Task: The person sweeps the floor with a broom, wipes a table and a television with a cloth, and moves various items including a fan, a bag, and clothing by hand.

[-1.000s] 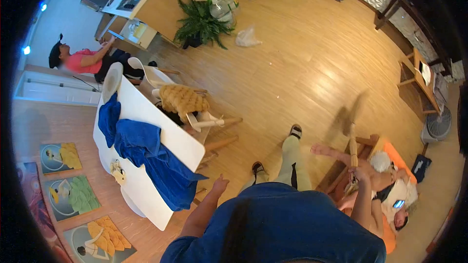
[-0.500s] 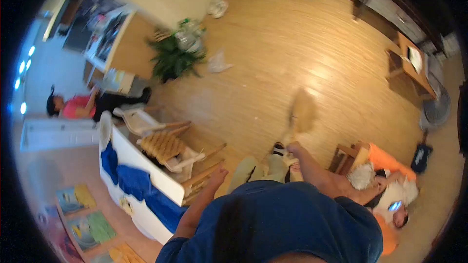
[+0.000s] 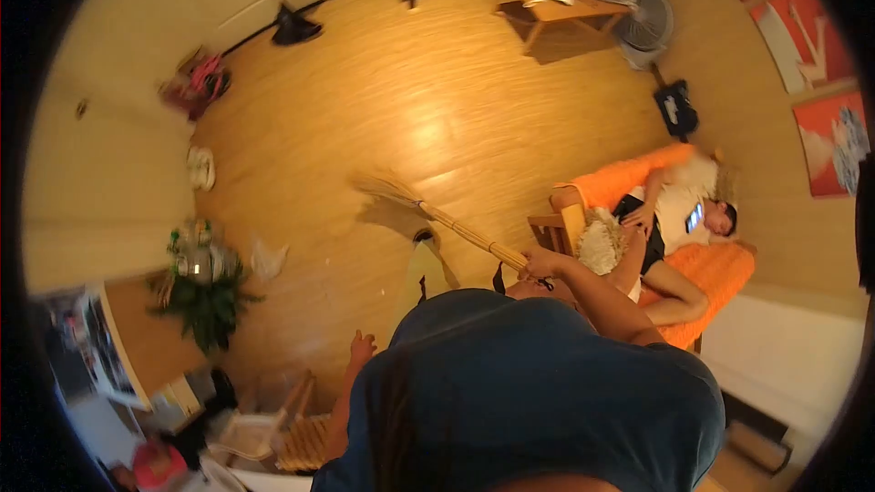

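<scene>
My right hand (image 3: 544,264) is wrapped round the handle end of a straw broom (image 3: 469,235). The broom slants forward and left from my fist, its spread bristle end low over the wooden floor and smeared by motion. At my left side my left hand (image 3: 362,346) hangs with loosely bent fingers a little apart and nothing in them. Beneath it is bare floor, with a wooden chair (image 3: 296,424) with a woven seat behind it.
A person (image 3: 679,214) lies on an orange-covered couch (image 3: 693,310) at right, holding a lit phone. A white plastic bag (image 3: 268,258) lies near a potted plant (image 3: 205,305). Farther off are a low table (image 3: 556,7), a fan (image 3: 645,18) and a black bag (image 3: 296,27). Another person (image 3: 157,465) sits at lower left.
My view and body have turned to the right. The broom has swung from pointing ahead to the forward left, still in my right hand. My left hand's fingers have loosened.
</scene>
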`<action>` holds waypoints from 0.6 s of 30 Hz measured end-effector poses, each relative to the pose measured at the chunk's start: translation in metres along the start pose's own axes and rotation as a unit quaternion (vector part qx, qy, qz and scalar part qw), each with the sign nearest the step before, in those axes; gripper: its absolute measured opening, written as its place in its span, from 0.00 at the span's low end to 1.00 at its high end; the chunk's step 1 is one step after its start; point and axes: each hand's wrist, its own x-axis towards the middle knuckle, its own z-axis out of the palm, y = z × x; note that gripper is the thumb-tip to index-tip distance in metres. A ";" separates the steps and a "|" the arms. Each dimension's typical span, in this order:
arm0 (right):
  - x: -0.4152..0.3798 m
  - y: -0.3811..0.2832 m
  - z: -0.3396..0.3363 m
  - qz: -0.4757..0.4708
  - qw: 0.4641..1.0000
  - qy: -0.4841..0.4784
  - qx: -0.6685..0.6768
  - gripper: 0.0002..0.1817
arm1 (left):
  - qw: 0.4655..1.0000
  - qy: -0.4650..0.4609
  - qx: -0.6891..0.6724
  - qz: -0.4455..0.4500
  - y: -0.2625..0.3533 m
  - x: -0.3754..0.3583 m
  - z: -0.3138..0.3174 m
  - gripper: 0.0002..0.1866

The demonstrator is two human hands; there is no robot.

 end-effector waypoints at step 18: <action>-0.006 0.032 -0.171 0.089 0.741 0.282 0.603 0.09 | 0.981 -0.048 0.121 0.142 0.501 0.101 0.171 0.32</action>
